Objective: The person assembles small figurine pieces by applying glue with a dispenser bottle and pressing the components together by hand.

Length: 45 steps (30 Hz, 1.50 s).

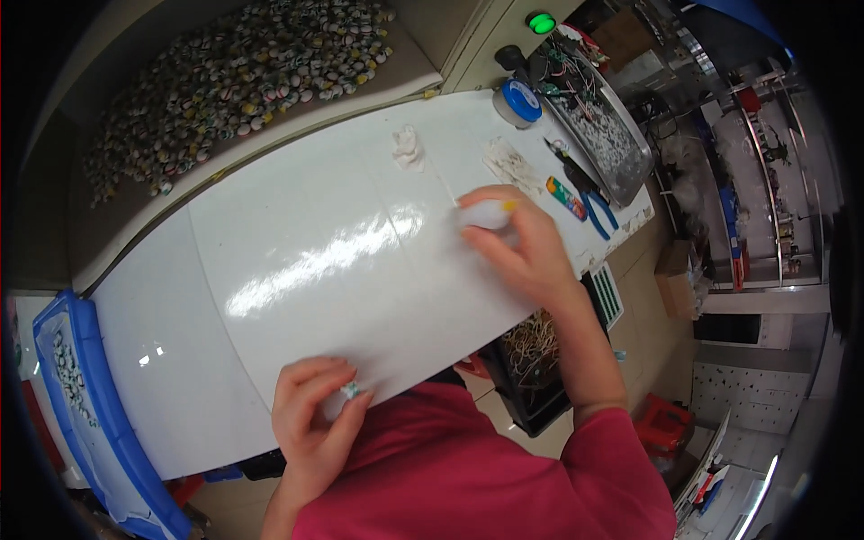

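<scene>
Near the table's front edge, my left hand (315,418) is closed, with a small white-and-green piece (350,390) pinched at its fingertips. My right hand (526,243) is farther out to the right, over the white tabletop (297,234). Its fingers are wrapped round a smooth white bottle-like object (484,214) with a yellow spot at one end. A thin pale line runs from that object toward a crumpled white tissue (408,148); I cannot tell whether it is a nozzle. The palm hides part of the white object.
At the back left, a shelf holds a heap of small white, green and yellow pieces (243,81). A blue tray (99,396) stands at left. To the right are a blue-lidded tub (519,102), stained tissue (513,165), green-orange tube (565,198), blue-handled pliers (596,211) and metal tray (630,171).
</scene>
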### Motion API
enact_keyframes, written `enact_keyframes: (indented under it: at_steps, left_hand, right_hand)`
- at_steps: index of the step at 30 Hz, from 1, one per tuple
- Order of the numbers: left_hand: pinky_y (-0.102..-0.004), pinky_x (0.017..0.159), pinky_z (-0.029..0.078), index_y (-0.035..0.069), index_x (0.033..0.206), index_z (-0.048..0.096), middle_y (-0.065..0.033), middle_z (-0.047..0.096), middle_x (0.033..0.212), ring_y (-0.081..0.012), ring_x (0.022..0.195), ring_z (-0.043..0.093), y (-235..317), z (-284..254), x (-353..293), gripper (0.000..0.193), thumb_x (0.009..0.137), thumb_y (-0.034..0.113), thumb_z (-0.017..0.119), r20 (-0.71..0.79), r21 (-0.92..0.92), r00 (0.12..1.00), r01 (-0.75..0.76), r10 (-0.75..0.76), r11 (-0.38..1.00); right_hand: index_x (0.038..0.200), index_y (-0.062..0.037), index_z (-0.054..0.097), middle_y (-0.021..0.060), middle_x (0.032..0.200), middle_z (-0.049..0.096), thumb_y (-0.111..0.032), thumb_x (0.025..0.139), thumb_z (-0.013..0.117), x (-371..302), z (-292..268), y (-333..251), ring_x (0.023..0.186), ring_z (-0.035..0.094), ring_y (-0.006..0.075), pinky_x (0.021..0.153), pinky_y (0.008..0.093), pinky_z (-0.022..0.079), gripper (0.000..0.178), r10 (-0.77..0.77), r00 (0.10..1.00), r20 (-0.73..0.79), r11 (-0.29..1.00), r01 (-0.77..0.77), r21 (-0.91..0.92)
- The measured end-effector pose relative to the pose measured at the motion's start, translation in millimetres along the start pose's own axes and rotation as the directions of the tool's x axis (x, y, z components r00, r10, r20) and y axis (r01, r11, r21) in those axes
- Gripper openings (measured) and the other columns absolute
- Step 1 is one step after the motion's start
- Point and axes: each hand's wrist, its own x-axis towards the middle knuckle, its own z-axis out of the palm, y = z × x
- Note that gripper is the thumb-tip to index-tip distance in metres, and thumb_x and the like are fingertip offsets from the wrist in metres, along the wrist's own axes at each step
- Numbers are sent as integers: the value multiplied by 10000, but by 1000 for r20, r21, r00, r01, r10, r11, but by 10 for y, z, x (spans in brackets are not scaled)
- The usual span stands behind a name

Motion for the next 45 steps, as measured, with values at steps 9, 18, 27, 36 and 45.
enact_keyframes:
  at_steps: [9, 18, 27, 36, 45]
  left_hand:
    - [-277, 699, 463, 23, 936, 601, -132, 533, 994, -219, 865, 545, -103, 110, 268, 326, 645, -34, 737, 123, 158, 990, -85, 66, 984]
    - [-248, 629, 474, -7, 924, 561, -168, 473, 1008, -198, 815, 525, -324, 244, 330, 264, 695, -21, 693, 130, 141, 991, 1, -19, 990]
    - [-235, 585, 483, -20, 924, 553, -171, 461, 1003, -180, 716, 538, -397, 241, 363, 240, 720, 0, 677, 126, 129, 992, 13, -29, 992]
    - [-230, 553, 494, -26, 924, 558, -173, 461, 992, -176, 713, 535, -418, 226, 400, 231, 727, 10, 674, 141, 137, 990, -7, -13, 991]
    - [-229, 557, 497, -23, 918, 562, -172, 463, 983, -171, 696, 549, -403, 211, 412, 216, 736, 16, 673, 146, 147, 989, 1, -22, 989]
  right_hand:
    - [959, 0, 588, 69, 899, 594, -111, 740, 710, -76, -954, 489, 800, 558, 141, 724, 238, 429, 274, 176, 946, -272, 977, -201, -69]
    - [773, -11, 604, 73, 675, 536, -252, 695, 750, 388, -1094, 718, 615, 532, 199, 573, 286, 406, 292, 5, 996, -94, 861, -52, -506]
    - [716, -22, 585, 77, 648, 491, -341, 697, 718, 686, -1008, 852, 589, 479, 233, 523, 322, 367, 346, -145, 987, 68, 728, 153, -669]
    - [713, -18, 553, 88, 663, 474, -378, 690, 705, 779, -996, 845, 604, 465, 249, 529, 334, 359, 391, -154, 983, 97, 706, 178, -686]
    - [710, -17, 544, 90, 670, 479, -365, 678, 714, 810, -992, 872, 607, 461, 257, 531, 343, 359, 389, -164, 980, 116, 705, 199, -681]
